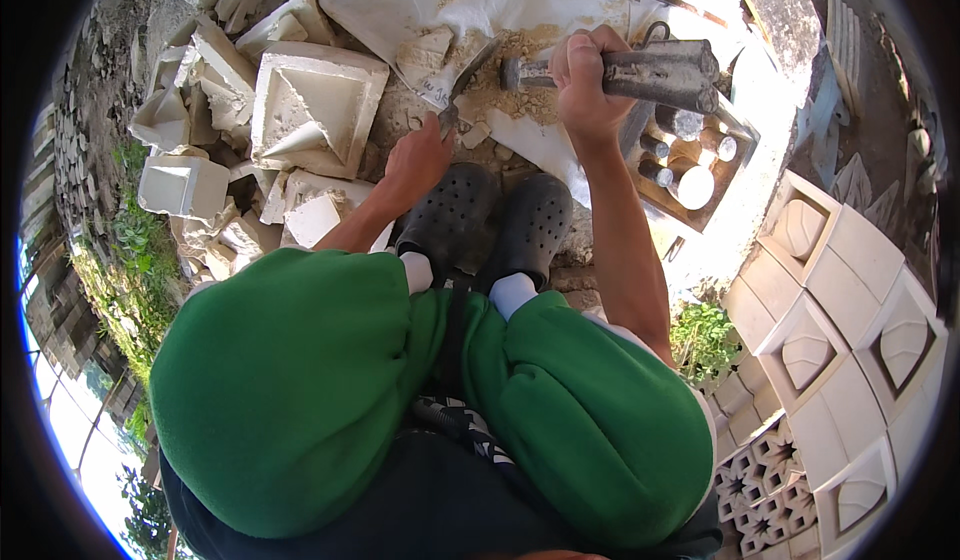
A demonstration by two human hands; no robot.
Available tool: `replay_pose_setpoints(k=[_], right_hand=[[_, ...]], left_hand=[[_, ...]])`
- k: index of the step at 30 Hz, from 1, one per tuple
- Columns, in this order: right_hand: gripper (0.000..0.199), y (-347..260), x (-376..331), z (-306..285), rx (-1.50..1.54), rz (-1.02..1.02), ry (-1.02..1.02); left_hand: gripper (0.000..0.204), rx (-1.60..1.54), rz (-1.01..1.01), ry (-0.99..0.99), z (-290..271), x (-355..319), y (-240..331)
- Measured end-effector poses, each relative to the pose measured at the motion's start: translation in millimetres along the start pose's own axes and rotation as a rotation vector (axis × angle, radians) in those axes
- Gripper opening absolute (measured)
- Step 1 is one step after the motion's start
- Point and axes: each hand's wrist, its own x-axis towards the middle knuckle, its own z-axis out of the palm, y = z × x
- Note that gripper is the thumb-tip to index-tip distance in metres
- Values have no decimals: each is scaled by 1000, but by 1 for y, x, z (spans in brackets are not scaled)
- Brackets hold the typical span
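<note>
A downward view from a head camera is being shown, taken over the knees of a crouching person in green trousers (300, 380) and dark perforated clogs (490, 215). The right hand (583, 78) is being kept closed around the handle of a heavy grey metal mallet (660, 72), which is being held level just above the ground. The left hand (418, 155) is being closed around the lower end of a thin metal chisel (462, 85), whose upper end is being pointed toward the mallet's head. Exactly what the chisel tip is touching cannot be told.

Sandy crumbs and small stone chips (500, 100) are lying on a white sack (400, 0) beneath the tools, so some chipping appears to be done already. No finished piece is being shown under the chisel, so much of the work is judged to be left.

To the left, a pale square stone block (315, 105) with a carved recess is resting among broken pieces. To the right, a wooden tray (690, 175) of small cylindrical tools is sitting near the mallet, and neatly carved pale blocks (850, 310) are being stacked farther right.
</note>
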Motion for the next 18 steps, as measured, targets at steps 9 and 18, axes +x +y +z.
replay_pose_setpoints(k=[9,18], right_hand=[[24,-50,5,8,280,-34,-41],[25,-67,21,12,143,75,75]], left_hand=[[37,37,6,19,0,-2,-5],[37,17,-7,15,-2,-1,-5]])
